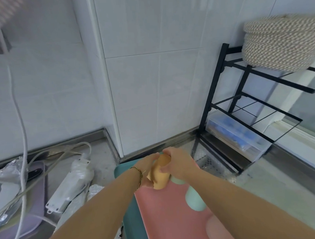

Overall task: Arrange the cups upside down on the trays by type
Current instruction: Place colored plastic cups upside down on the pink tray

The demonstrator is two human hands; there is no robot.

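Observation:
Both hands hold an orange cup above the far end of a pink tray. My left hand grips the cup from the left side. My right hand curls over it from the right. The cup is tilted and partly hidden by fingers. A mint green cup stands upside down on the pink tray under my right forearm. A pink cup sits on the same tray nearer me. A teal tray lies to the left of the pink one, partly under my left arm.
A black wire rack stands at the right with a woven basket on top and a clear box of blue items below. A white power strip, cables and crumpled foil lie at the left. Tiled wall behind.

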